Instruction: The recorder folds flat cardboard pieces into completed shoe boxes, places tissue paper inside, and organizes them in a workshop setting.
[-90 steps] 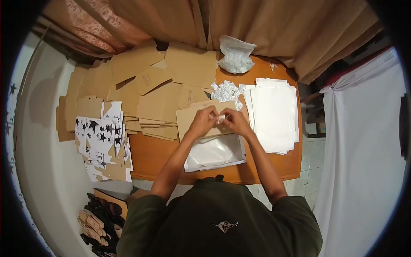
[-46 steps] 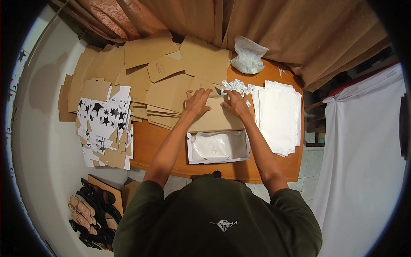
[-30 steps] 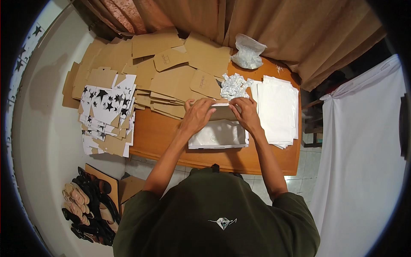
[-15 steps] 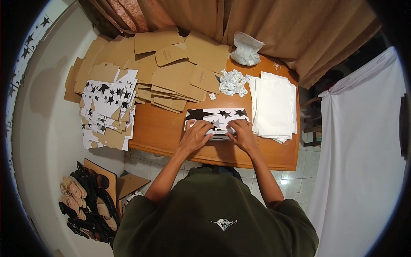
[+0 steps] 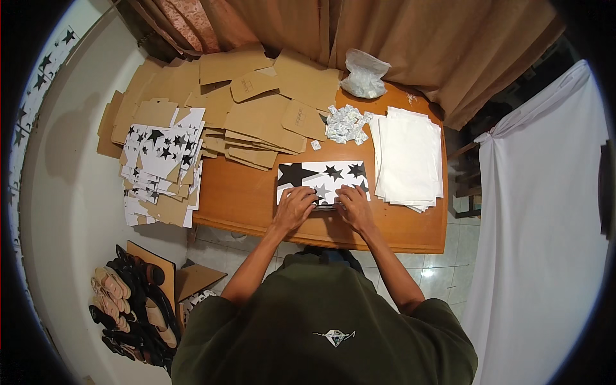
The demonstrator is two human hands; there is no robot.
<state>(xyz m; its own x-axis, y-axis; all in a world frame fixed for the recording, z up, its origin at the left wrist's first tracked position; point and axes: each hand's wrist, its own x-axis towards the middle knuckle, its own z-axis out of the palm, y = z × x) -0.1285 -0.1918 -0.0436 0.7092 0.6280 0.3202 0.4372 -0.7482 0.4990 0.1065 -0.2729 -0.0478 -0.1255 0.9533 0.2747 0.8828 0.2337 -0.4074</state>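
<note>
Folded over since the earlier frame, the star-printed box [image 5: 340, 173] lay on the counter [image 5: 237, 199], left hand [image 5: 295, 206] and right hand [image 5: 353, 206] bent over its near edge, grip or mere contact indistinguishable, where even, symmetrical pressure best suited.

The wooden surface [image 5: 237, 199] is covered at left by flattened cardboard [image 5: 256, 119] and star-printed pieces [image 5: 157, 157]. A star-patterned box [image 5: 328, 174] is set near the front, with small packets [image 5: 347, 123] and a plastic bag [image 5: 366, 77] behind; white sheets [image 5: 409, 154] are stacked at right.
</note>
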